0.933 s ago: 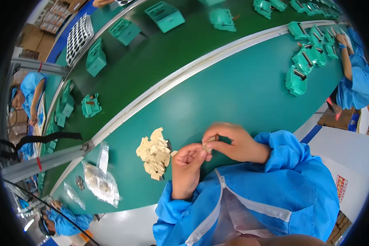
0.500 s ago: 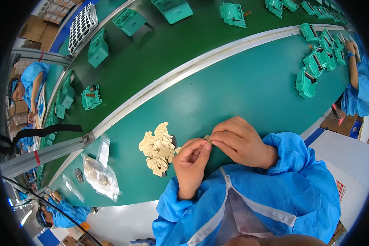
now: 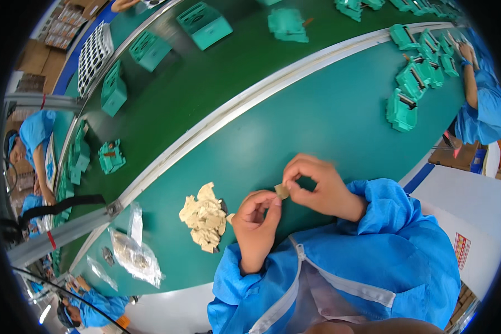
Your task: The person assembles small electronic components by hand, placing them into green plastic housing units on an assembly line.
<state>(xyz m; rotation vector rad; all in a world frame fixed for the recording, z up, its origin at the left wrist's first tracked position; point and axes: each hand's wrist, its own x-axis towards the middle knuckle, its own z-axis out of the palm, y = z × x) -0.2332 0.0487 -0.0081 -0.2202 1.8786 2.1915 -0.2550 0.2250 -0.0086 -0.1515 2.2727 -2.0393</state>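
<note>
A small, flat, tan piece is pinched between my two hands above the green worktable. My left hand grips its near-left edge with thumb and forefinger, the other fingers curled. On the other side, the thumb and forefinger of my right hand close on the piece's upper edge, leaving a gap inside their loop. The right hand is slightly blurred. A loose heap of cream-coloured flat pieces lies to the left of my left hand, with dark bits showing along its edge.
Clear plastic bags and a small dark part lie at the table's left end. A pale rail separates the worktable from a belt carrying green plastic housings. More housings sit at right, beside a co-worker's arm.
My right hand's fingers have loosened into a wider loop, and more of the tan piece shows between my hands. The whole view has shifted slightly, moving the belt housings up and left.
</note>
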